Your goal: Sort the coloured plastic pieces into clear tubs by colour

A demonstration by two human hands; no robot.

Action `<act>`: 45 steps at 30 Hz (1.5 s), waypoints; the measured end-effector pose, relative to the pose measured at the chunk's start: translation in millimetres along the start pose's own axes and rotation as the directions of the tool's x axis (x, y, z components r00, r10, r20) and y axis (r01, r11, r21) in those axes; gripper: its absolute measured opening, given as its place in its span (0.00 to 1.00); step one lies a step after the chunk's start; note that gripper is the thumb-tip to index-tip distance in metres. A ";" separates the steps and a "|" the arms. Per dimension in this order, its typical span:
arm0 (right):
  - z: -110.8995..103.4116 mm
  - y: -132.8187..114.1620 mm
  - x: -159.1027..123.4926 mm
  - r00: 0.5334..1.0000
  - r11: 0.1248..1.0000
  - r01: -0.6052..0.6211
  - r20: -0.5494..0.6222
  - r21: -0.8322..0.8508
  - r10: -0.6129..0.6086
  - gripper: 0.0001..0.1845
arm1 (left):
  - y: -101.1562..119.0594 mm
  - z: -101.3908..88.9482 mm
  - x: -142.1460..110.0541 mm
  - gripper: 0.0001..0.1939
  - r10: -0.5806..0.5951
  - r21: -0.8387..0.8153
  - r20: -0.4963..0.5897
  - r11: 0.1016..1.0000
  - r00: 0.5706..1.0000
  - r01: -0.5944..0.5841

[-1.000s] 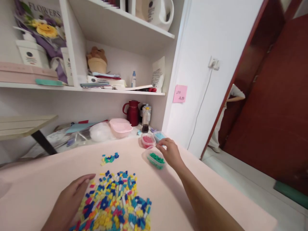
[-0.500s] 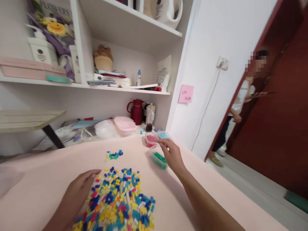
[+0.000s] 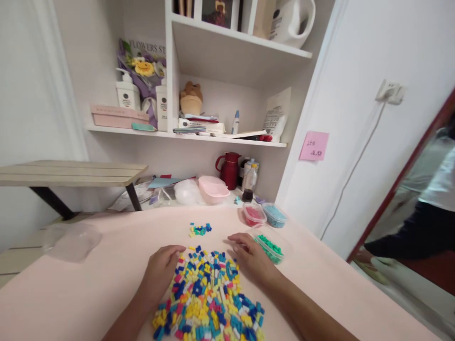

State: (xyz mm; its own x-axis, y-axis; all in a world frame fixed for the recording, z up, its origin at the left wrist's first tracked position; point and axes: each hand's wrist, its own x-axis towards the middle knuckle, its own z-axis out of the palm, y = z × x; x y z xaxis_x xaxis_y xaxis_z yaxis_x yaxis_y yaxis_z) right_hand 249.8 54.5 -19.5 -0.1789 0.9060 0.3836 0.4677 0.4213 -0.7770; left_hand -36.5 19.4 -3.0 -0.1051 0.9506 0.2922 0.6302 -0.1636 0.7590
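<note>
A wide heap of small plastic building bricks (image 3: 206, 293), mostly yellow, blue and teal with some pink and white, lies on the pink tabletop (image 3: 117, 246). My left hand (image 3: 161, 265) rests along the heap's left edge, fingers stretched forward and nothing seen in them. On the other side my right hand (image 3: 250, 255) hovers at the heap's upper right, open, its fingers slightly apart. Right beside it stands a clear tub of green bricks (image 3: 270, 248). Farther back sit a tub of pink-red bricks (image 3: 254, 215) and a tub of light blue bricks (image 3: 273, 215).
A small separate cluster of bricks (image 3: 200, 229) lies beyond the heap. Clear plastic (image 3: 73, 241) lies at the left. Behind are a pink container (image 3: 214, 188), a red jug (image 3: 231, 170) and a bottle (image 3: 250, 182). A person (image 3: 430, 189) is at the doorway.
My right hand has come back from the pink-red tub to the heap's edge, its fingers now apart. The view has turned left. The person in the doorway has moved closer.
</note>
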 end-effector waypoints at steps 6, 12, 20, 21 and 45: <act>20.2 5.1 42.0 0.999 0.992 -0.042 0.005 -0.115 0.043 0.20 | -2.4 3.0 -0.3 0.19 0.033 0.012 0.002 0.999 0.999 -0.033; 44.1 -18.3 92.9 0.989 0.983 0.093 0.132 -0.159 -0.072 0.22 | -2.6 3.5 -1.3 0.19 0.031 0.021 0.008 0.999 0.999 -0.031; 80.5 -38.1 125.9 0.856 0.915 0.384 0.418 -0.121 -0.304 0.15 | -2.4 1.4 -3.2 0.18 0.027 -0.023 -0.012 0.999 1.000 -0.027; 82.8 -37.9 125.7 0.842 0.911 0.399 0.437 -0.108 -0.317 0.14 | -2.4 0.8 -3.5 0.18 0.027 -0.032 -0.015 0.999 1.000 -0.028; 25.8 -4.5 38.7 0.996 0.976 0.081 -0.020 -0.202 -0.086 0.23 | -9.3 -2.8 3.3 0.19 0.004 -0.040 -0.008 0.999 1.000 -0.004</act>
State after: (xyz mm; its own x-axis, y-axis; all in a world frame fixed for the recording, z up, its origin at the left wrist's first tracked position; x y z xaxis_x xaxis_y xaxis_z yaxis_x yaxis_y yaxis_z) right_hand 218.4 88.8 -14.0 -0.2011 0.8652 0.4594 0.6171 0.4761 -0.6265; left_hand -44.8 23.3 -7.5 -0.1086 0.9479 0.2996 0.5990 -0.1781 0.7807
